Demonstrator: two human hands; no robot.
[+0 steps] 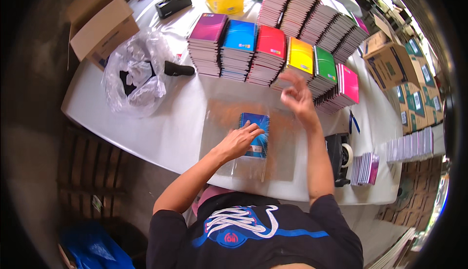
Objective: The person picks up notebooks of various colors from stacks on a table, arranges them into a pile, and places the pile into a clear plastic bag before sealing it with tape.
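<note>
A small blue spiral notebook (262, 144) lies near the table's front edge, on a transparent sheet over a brownish patch. My left hand (239, 140) rests on it, palm down, fingers stretched out over the cover. Clear plastic film (248, 167) shows at the notebook's lower end; whether it wraps the notebook I cannot tell. My right hand (300, 101) is raised to the right, just in front of the yellow notebook stack (300, 57). Its fingers look apart and slightly blurred, and nothing is visible in them.
Tall stacks of purple (208, 28), blue (240, 35), red (271, 42), green (325, 65) and pink notebooks (348, 85) stand behind. A tape dispenser (337, 159), pliers (354, 122) and small stacks lie right. Plastic bag (139, 81) and carton (105, 30) are left.
</note>
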